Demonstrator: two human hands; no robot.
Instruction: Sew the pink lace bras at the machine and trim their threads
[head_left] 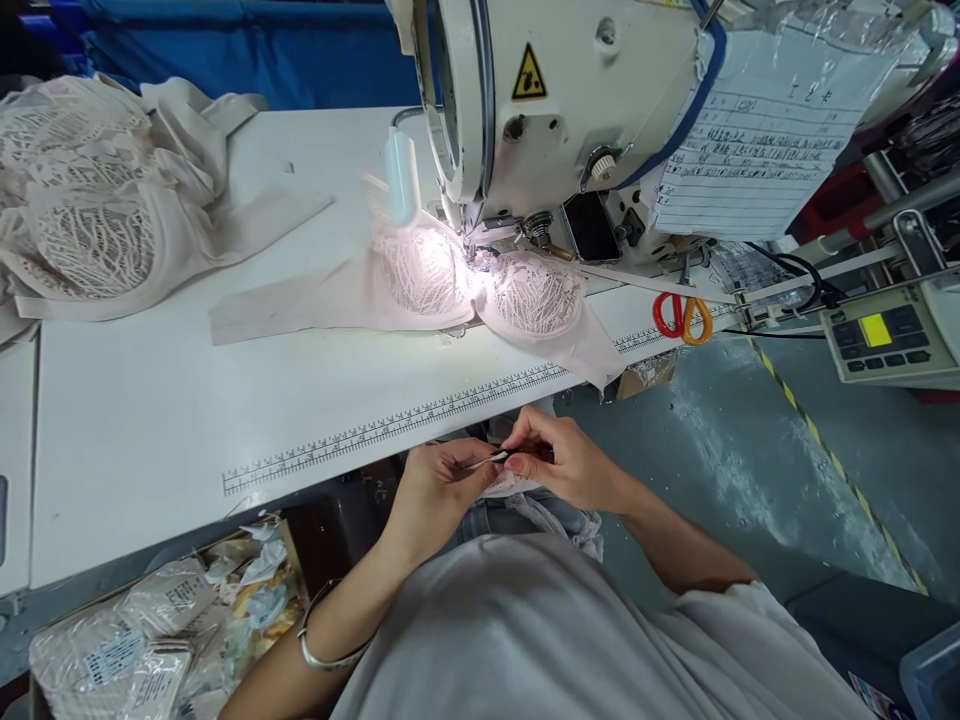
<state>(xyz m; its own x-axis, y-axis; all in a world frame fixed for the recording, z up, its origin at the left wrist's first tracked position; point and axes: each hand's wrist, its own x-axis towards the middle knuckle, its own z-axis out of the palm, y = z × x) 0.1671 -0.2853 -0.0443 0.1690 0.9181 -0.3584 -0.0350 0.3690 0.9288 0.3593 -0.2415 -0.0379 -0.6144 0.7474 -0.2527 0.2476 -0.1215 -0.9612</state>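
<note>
A pale pink lace bra [480, 285] lies under the needle of the white sewing machine [570, 110], lit by the machine lamp. Both my hands are below the table's front edge, over my lap. My left hand [435, 490] and my right hand [559, 460] pinch the two ends of a small thin white strip [491, 460] between fingertips, and the hands almost touch. A bit of pale fabric [517, 490] sits under them. A silver bangle [322, 650] is on my left wrist.
A heap of lace bras [90, 200] lies at the table's far left. Red and orange scissors [682, 318] rest at the right edge. A ruler strip [420, 415] runs along the table front. A control panel [889, 340] stands right; a box of packets [135, 640] sits lower left.
</note>
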